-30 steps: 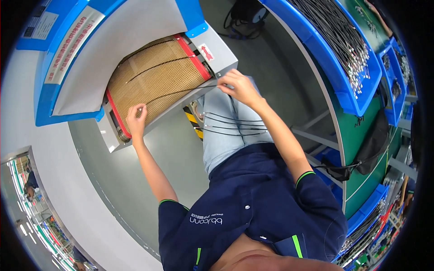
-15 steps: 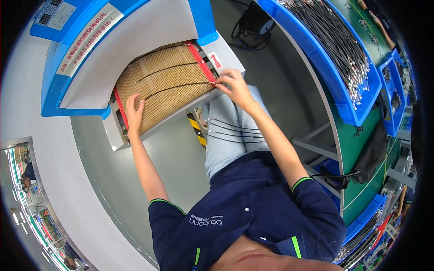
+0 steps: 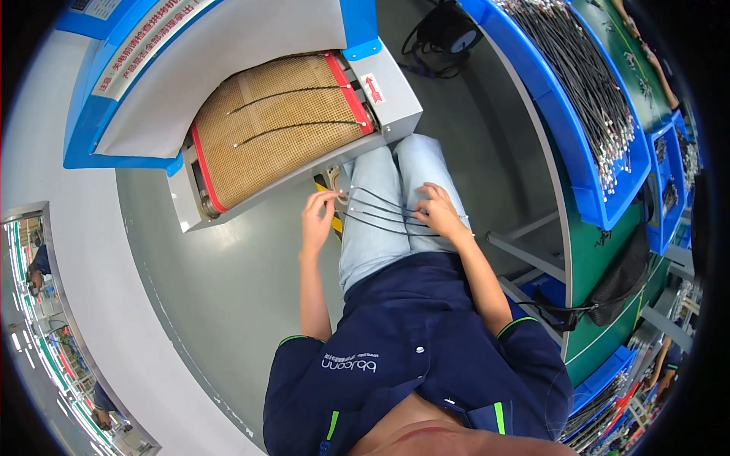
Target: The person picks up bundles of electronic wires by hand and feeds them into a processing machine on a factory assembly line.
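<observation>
Workshop, grey floor (image 3: pixel 220 273): both hands withdrawn from belt to lap.

Left hand (image 3: pixel 319 213), at nine o'clock of the black lap cables (image 3: pixel 380 217): thumb and forefinger drawn together beside the cable ends; whether one is gripped cannot be told. Right hand (image 3: pixel 439 210), at three o'clock: fingers curled over the cables; hold likewise uncertain. Lap cables: several, laid across pale jeans (image 3: pixel 372 262). At ten o'clock: tan mesh belt (image 3: pixel 255 173), its nearest black cable (image 3: pixel 293 125) left lying untouched since the right hand was taken from its end; that piece is judged released. At two o'clock: blue bin (image 3: pixel 566 144), cable-filled.
</observation>
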### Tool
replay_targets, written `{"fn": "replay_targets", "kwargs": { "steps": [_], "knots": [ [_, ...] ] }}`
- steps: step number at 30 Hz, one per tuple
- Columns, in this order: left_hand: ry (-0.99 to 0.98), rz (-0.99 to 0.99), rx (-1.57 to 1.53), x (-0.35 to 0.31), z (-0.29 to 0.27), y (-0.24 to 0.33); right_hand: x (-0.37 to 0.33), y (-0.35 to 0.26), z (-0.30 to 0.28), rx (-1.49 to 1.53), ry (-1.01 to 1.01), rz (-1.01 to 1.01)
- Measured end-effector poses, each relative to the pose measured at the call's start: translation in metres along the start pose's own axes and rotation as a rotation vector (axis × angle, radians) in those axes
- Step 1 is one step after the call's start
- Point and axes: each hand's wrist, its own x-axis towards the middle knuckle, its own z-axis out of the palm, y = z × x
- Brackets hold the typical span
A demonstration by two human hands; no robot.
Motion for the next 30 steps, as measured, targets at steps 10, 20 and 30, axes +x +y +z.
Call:
{"fn": "replay_targets", "kwargs": {
  "steps": [10, 20, 30],
  "knots": [
    [-0.082, 0.025, 0.131, -0.010, 0.018, 0.015, -0.011, 0.005, -0.020, 0.331, 0.058, 0.196],
    [-0.167, 0.200, 0.290, 0.003, 0.051, 0.026, -0.019, 0.005, -0.059, 0.390, 0.077, 0.076],
    [-0.426, 0.229, 0.134, 0.000, 0.072, 0.069, -0.004, -0.006, -0.068, 0.278, 0.224, -0.281]
  ]
}}
